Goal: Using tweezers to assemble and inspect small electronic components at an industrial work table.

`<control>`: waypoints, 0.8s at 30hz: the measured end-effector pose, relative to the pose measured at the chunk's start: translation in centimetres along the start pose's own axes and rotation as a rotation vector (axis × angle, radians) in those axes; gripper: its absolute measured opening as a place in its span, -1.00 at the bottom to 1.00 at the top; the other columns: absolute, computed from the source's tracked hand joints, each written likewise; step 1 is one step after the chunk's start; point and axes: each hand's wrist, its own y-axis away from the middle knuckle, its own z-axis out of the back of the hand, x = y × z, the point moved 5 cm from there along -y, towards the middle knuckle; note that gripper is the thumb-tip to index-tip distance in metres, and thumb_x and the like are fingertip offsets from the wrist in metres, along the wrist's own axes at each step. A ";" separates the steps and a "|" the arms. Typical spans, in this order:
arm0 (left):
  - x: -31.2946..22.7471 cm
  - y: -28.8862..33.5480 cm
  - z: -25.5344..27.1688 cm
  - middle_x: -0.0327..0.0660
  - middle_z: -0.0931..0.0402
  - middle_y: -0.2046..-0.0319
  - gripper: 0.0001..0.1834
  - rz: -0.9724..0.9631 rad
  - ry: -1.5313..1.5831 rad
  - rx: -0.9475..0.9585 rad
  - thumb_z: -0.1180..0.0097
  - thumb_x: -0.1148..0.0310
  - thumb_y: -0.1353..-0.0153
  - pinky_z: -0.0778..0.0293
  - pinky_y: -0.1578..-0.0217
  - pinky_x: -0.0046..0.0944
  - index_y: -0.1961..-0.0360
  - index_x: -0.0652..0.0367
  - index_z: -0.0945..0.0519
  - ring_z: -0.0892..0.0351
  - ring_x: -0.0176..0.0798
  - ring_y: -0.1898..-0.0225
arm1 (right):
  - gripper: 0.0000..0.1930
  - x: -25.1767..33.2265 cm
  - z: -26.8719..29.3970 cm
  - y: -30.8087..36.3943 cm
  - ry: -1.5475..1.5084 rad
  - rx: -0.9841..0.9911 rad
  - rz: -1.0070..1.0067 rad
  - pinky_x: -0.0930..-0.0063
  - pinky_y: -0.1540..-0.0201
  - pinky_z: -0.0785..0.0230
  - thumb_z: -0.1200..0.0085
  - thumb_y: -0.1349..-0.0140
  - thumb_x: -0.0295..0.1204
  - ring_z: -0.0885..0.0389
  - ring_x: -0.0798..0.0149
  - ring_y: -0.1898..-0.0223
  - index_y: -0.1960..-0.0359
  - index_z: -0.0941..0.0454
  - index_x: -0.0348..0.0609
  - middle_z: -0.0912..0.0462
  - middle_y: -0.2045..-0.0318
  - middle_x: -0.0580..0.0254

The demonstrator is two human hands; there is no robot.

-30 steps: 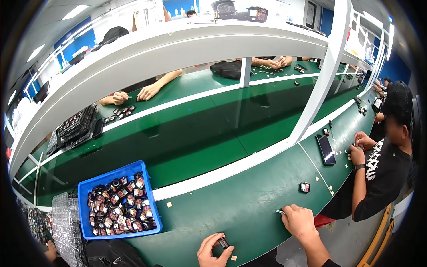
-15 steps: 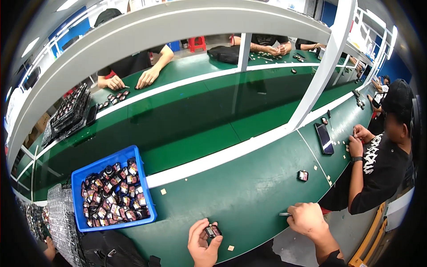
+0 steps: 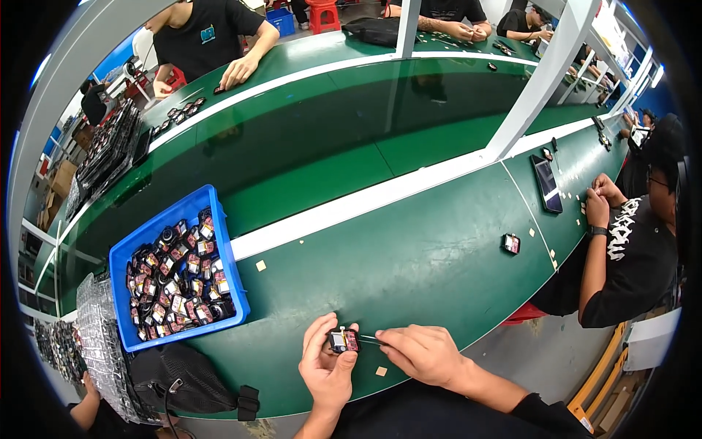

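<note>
My left hand [image 3: 326,373] pinches a small black electronic module [image 3: 342,340] with a pink-and-white face between thumb and fingers, just above the green bench. From the right, my right hand [image 3: 424,355] grips thin metal tweezers [image 3: 371,339]. Their tips reach the right side of the module; whether they grasp anything there is too small to tell. A small beige square [image 3: 381,372] lies on the bench below the tweezers. Another similar module [image 3: 510,244] rests farther right on the bench.
A blue bin [image 3: 186,331] full of similar modules stands at left. Beside it are clear plastic trays [image 3: 102,344] and a black bag [image 3: 175,380]. A phone [image 3: 547,184] lies near the co-worker [image 3: 629,241] on the right. A grey post [image 3: 541,84] rises behind the bench.
My right hand has moved left, bringing the tweezers to the module. My left hand has lifted slightly and turned the module. The view has also shifted.
</note>
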 end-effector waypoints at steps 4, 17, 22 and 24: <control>-0.4 0.3 -0.4 0.07 -0.30 -0.28 -0.33 0.013 -0.040 0.046 -0.39 0.27 -0.25 -0.62 -0.12 -0.12 -0.20 0.55 -0.43 -0.61 0.04 -0.13 | -0.73 0.4 -1.0 -1.0 0.062 -0.086 0.042 0.43 0.45 -0.50 -0.37 -0.04 -0.55 -0.63 0.28 0.51 0.18 -0.67 -0.17 -0.72 0.34 0.27; -0.4 0.0 -0.6 0.05 -0.31 -0.26 -0.32 0.000 -0.093 0.054 -0.41 0.26 -0.22 -0.62 -0.11 -0.14 -0.20 0.55 -0.43 -0.62 0.04 -0.11 | -0.71 -0.1 -1.3 -0.9 0.154 -0.152 0.064 0.52 0.47 -0.45 -0.33 0.03 -0.57 -0.55 0.39 0.52 0.20 -0.71 -0.17 -0.72 0.31 0.32; -0.5 0.0 -0.7 0.05 -0.31 -0.26 -0.30 0.024 -0.101 0.042 -0.39 0.18 -0.23 -0.62 -0.12 -0.06 -0.19 0.53 -0.44 -0.59 0.00 -0.13 | -0.74 -0.2 -1.3 -0.8 0.121 -0.159 0.043 0.51 0.46 -0.46 -0.34 0.00 -0.57 -0.57 0.37 0.53 0.21 -0.71 -0.16 -0.72 0.33 0.31; -0.5 0.0 -0.8 0.05 -0.31 -0.26 -0.27 0.054 -0.108 0.034 -0.37 0.09 -0.24 -0.61 -0.15 0.02 -0.19 0.51 -0.45 -0.54 -0.04 -0.15 | -0.79 -0.5 -1.0 -1.0 -0.019 -0.163 -0.039 0.47 0.44 -0.50 -0.34 -0.05 -0.57 -0.63 0.32 0.50 0.22 -0.70 -0.17 -0.72 0.36 0.28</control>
